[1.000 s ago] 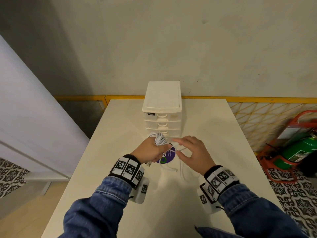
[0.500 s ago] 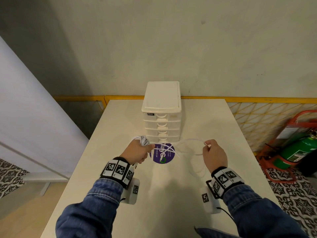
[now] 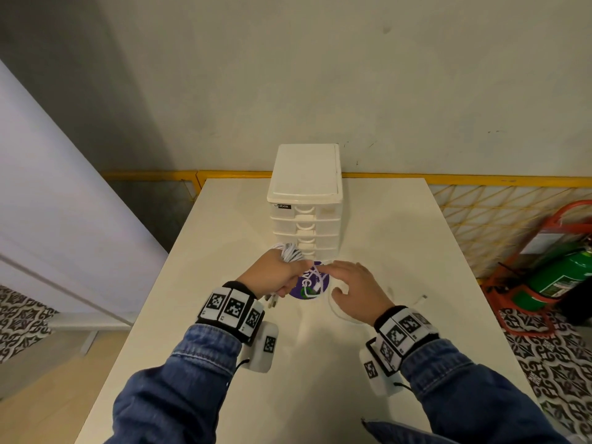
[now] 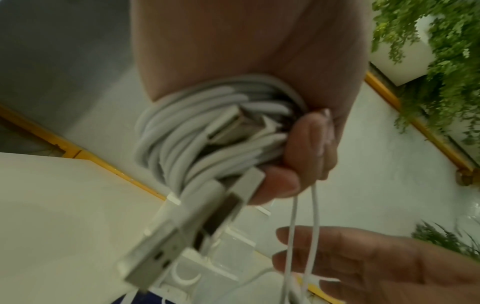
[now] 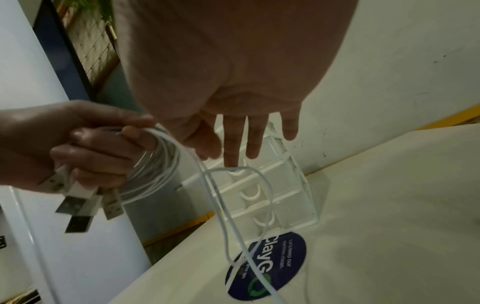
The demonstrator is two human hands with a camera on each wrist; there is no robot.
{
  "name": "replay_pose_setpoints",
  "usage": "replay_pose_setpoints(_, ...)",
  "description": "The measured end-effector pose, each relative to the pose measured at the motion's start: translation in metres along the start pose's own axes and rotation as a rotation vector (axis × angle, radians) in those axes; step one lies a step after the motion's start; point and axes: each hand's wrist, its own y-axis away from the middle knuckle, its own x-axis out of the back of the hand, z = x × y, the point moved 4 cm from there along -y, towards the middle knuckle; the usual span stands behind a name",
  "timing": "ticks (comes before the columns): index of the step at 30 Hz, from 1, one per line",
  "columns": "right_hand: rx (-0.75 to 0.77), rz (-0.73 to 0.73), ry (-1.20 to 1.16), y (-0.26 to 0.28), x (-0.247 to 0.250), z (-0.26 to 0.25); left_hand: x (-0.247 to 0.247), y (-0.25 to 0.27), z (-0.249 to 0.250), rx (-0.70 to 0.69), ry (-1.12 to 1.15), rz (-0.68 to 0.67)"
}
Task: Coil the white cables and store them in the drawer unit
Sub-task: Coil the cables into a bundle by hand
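Note:
My left hand (image 3: 275,277) grips a coil of white cables (image 3: 290,253) just in front of the white drawer unit (image 3: 306,200), whose drawers are all closed. In the left wrist view the coil (image 4: 207,127) fills the fist and several USB plugs (image 4: 161,246) hang below it. My right hand (image 3: 355,290) hovers close beside it with straight fingers. In the right wrist view a loose loop of cable (image 5: 233,170) hangs over a fingertip (image 5: 231,160) and trails down to the table. A free cable end (image 3: 423,298) lies on the table to the right.
A round purple sticker (image 3: 309,283) is on the white table (image 3: 384,238) under my hands. A yellow rail runs behind the table. A green fire extinguisher (image 3: 560,277) in a red stand is on the floor to the right.
My right hand, which held the cable stretched out to the right, has swung back next to the left hand and its fingers have straightened. The left hand moved slightly right with the coil.

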Motion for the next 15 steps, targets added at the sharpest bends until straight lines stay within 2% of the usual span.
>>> replay_pose_setpoints(3,0.051,0.084,-0.11,-0.002,0.0,-0.003,-0.001,0.0,0.003,-0.011,0.002,-0.003)
replay_pose_setpoints(7,-0.04,-0.012,-0.051,-0.001,0.002,0.009,0.003,0.003,0.008,-0.03,0.03,0.019)
replay_pose_setpoints(11,-0.038,-0.059,-0.044,0.005,-0.001,0.016,0.008,0.005,0.01,-0.03,0.042,-0.004)
replay_pose_setpoints(15,0.015,0.05,-0.148,0.004,0.004,0.006,0.001,0.007,0.011,-0.034,0.052,-0.041)
